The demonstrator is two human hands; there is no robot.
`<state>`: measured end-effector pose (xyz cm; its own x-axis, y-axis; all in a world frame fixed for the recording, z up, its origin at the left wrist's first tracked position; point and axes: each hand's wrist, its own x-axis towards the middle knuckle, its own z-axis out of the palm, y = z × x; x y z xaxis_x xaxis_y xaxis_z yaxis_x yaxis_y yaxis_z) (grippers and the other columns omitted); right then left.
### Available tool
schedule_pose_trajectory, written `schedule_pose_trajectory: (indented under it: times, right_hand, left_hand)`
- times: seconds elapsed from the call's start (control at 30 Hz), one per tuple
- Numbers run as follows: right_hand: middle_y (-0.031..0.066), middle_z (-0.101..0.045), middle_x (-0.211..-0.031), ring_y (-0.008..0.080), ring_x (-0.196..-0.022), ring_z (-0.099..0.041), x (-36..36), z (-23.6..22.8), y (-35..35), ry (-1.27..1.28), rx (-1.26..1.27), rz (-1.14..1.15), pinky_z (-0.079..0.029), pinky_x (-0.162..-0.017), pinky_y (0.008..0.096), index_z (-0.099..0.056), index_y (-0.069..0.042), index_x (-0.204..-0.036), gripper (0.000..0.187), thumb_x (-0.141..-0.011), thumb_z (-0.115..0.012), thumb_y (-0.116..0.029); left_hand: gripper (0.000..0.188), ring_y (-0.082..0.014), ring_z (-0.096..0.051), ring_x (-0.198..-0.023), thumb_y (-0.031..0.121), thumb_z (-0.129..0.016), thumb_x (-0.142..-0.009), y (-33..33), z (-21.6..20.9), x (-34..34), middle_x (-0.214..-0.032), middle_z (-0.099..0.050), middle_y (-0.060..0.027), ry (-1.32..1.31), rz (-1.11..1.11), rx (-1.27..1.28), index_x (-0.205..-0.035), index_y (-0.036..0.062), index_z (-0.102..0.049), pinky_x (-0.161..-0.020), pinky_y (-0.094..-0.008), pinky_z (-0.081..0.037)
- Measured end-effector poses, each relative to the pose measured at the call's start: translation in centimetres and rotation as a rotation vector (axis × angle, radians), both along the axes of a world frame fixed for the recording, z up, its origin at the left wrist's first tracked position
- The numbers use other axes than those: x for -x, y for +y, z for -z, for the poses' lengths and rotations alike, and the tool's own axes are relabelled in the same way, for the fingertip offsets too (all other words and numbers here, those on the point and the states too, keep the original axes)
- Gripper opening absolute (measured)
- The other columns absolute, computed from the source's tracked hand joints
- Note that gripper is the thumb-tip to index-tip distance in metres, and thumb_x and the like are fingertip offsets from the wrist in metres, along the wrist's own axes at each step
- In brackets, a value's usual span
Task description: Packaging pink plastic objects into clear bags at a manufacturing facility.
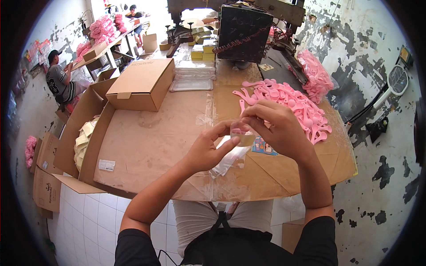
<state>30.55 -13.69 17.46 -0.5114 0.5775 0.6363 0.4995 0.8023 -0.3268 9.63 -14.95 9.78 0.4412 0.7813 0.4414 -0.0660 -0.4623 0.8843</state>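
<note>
"Where's the clear packet [245, 139], and who has it?"

"Up in front of the spoon heap [301, 106], toward its left. The left hand [212, 148] pinches its side between thumb and finger. The right hand [282, 131] curls at its upper edge; I can't tell whether those fingertips close on it."

"How would it handle?"

"Light, I'd judge, with a thin, floppy, rather slippery skin. I'd hold it by the edges. Something pink shows inside, above a yellowish band, but I can't make out more."

"What's around it?"

"On the worktop [155, 146], nearer than the heap and left of it, lie loose plastic sleeves [228, 164]; a blue card [264, 146] sits just nearer than the heap. The open carton [100, 137] is well to its left, then a closed box [142, 84], then flat clear packs [193, 80] between box and heap."

"Anything in the way?"

"The heap itself crowds the right hand's side. Beyond it, a dark machine block [244, 33] and bagged pink pieces [313, 77] would limit reaching farther."
</note>
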Motion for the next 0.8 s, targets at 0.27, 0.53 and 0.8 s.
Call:
schedule_pose_trajectory:
  times: [0.27,0.53,0.8]
  right_hand:
    - [0.0115,-0.067,-0.087,0.027,-0.074,-0.067,-0.3,1.0,0.2,0.082,0.017,-0.043,-0.053,-0.065,0.036,-0.068,-0.001,-0.099,0.01,-0.091,-0.068,-0.007]
    - [0.0104,-0.066,-0.089,0.0261,-0.077,-0.067,-0.4,1.2,0.2,0.159,0.084,-0.029,-0.053,-0.069,0.0362,-0.067,-0.002,-0.099,0.011,-0.09,-0.069,-0.008]
    - [0.0051,-0.062,-0.103,0.0233,-0.104,-0.059,0.1,0.9,-0.4,-0.182,-0.407,0.066,-0.045,-0.087,0.0377,-0.066,-0.008,-0.09,0.018,-0.076,-0.076,-0.012]
  left_hand:
    - [0.023,-0.0179,-0.068,-0.108,0.006,-0.053,-0.105,0.2,0.4,-1.1,-0.113,-0.071,-0.0138,-0.107,-0.002,0.088,-0.124,-0.0041,-0.06,-0.098,-0.031,-0.053]
    - [0.026,-0.0165,-0.073,-0.096,0.008,-0.055,-0.104,-0.1,-0.2,-1.8,-0.104,-0.074,-0.0101,-0.106,-0.107,0.095,-0.127,-0.0019,-0.063,-0.084,-0.0296,-0.058]
    - [0.028,-0.0176,-0.074,-0.089,0.005,-0.058,-0.102,-0.7,-0.2,-1.5,-0.094,-0.075,-0.0138,0.132,-0.271,-0.138,-0.126,-0.0079,-0.06,-0.078,-0.031,-0.058]
